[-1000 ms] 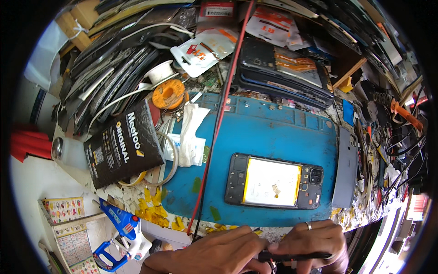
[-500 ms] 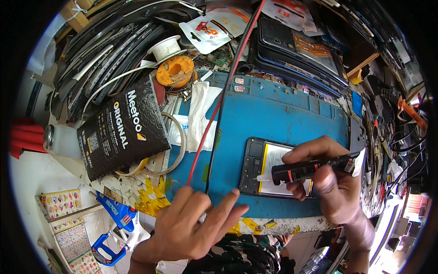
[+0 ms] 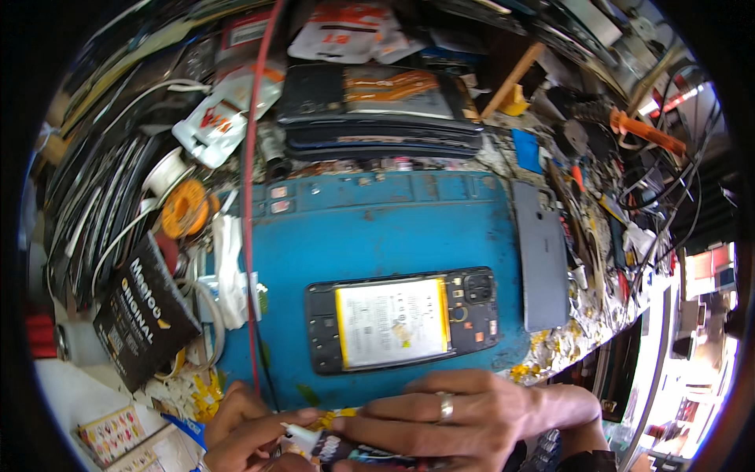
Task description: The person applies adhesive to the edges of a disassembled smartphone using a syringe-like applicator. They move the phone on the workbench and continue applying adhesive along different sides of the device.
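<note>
Both my hands meet at the lower edge around a black glue tube (image 3: 334, 448) with a pale nozzle. My right hand (image 3: 472, 413), wearing a ring on one finger, lies over the tube body with its fingers closed on it. My left hand (image 3: 248, 433) has its fingers curled round the nozzle end; its lower part is cut off. Just beyond the hands lies an opened phone (image 3: 322, 326), flat, with the inside facing up. Its white battery (image 3: 385, 318) has yellow edges, and the camera module sits at its right end.
A blue work mat (image 3: 377, 244) lies under the phone. A grey phone back cover (image 3: 543, 256) lies along its right side. Stacked phones (image 3: 377, 130) stand behind. To the left are a black padded pouch (image 3: 145, 318) and wire spools (image 3: 186, 206). A red cable (image 3: 251, 236) hangs across the mat.
The view has swung right. My right hand has brought the tube from over the phone down to the near edge, where my left hand now meets it. The phone is fully uncovered.
</note>
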Available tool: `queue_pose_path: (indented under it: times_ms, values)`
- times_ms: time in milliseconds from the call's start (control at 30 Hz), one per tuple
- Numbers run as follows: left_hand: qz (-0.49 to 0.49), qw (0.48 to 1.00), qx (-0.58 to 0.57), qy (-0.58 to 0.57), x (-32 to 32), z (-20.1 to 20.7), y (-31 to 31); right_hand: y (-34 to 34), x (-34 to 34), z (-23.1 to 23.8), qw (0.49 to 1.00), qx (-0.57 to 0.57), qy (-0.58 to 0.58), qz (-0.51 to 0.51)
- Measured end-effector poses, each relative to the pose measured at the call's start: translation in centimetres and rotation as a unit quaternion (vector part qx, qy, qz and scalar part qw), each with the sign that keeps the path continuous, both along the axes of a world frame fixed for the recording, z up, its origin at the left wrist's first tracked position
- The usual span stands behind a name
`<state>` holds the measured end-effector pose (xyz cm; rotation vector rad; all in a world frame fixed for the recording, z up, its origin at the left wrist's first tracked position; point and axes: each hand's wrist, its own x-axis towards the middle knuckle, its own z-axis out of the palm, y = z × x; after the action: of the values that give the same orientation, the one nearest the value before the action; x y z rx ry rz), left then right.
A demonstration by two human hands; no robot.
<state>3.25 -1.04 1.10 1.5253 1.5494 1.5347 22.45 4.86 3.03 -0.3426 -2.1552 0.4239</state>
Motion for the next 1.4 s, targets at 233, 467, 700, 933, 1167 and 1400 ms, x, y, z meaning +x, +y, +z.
queue_pose_path:
  times_ms: [233,467,700,933,1167,1400]
  values:
    - [-0.179,0.959,-0.067,-0.208,0.6,1.1,1.0,-1.2,-0.1,-0.6,0.999,-0.019,-0.032,-0.001]
    - [-0.047,0.988,-0.147,0.007,-0.7,2.2,1.3,0.6,-0.2,0.1,0.95,-0.155,-0.197,-0.188]
    - [-0.161,0.935,-0.128,0.289,-1.7,2.2,2.5,1.5,-2.0,0.4,0.921,-0.199,-0.273,-0.194]
    - [-0.243,0.916,-0.126,0.293,-2.8,1.9,3.4,2.0,-2.6,0.2,0.915,-0.224,-0.257,-0.218]
    - [-0.262,0.908,-0.127,0.301,-3.0,1.8,3.7,2.1,-3.0,-0.3,0.907,-0.213,-0.269,-0.243]
    - [-0.254,0.907,-0.156,0.298,-3.0,2.0,3.5,2.3,-2.8,-0.3,0.921,-0.221,-0.235,-0.217]
